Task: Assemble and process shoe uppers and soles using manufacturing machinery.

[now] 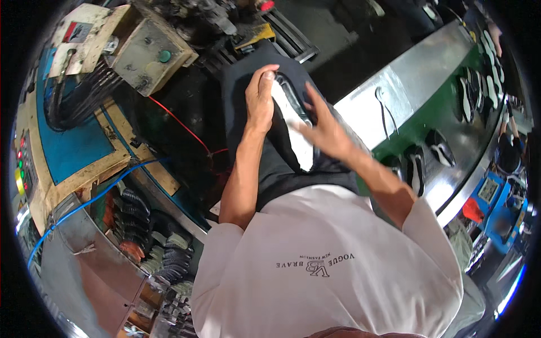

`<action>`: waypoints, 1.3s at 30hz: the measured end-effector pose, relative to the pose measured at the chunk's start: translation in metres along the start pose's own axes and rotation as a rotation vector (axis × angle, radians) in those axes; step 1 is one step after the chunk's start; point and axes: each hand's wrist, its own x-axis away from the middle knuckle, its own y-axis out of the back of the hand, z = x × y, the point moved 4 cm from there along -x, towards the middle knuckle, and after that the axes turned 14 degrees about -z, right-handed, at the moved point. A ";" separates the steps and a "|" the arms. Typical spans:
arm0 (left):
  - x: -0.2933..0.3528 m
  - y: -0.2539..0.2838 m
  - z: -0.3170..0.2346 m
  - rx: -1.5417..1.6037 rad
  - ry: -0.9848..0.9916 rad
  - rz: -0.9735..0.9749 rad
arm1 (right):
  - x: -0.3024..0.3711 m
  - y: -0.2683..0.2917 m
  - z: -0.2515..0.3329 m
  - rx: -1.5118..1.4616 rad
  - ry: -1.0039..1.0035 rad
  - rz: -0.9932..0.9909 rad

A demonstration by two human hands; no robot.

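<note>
A black shoe upper with a white sole side (302, 147) lies upturned across my lap, its length running away from me. My left hand (260, 107) is closed around the far end and left edge of the shoe, thumb and fingers near its tip. Over the shoe's right side is my right hand (328, 130), smeared by motion, with fingers spread apart. Its fingertips pass over the white surface; whether they touch it I cannot tell. Nothing shows in the right hand.
Pliers (384, 107) lie on a metal ledge (360, 115) at the right. Beyond it, a green conveyor belt (416, 127) carries several black-and-white shoes (440, 147). A machine control box (147, 59) stands at the upper left, and a blue hose (104, 194) crosses below it near racked shoe parts (176, 265).
</note>
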 end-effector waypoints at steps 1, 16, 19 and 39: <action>-0.008 0.019 0.004 -0.015 0.023 -0.146 | 0.014 -0.006 0.026 0.274 0.179 0.086; -0.110 0.113 0.052 -0.270 0.167 -0.365 | -0.205 -0.074 0.279 0.565 1.144 -0.107; -0.075 0.084 0.066 -0.874 -0.480 -0.285 | -0.281 -0.107 0.285 0.563 1.140 -0.174; -0.083 0.119 0.042 -0.978 -0.430 -0.411 | -0.284 -0.141 0.171 0.274 0.865 -0.157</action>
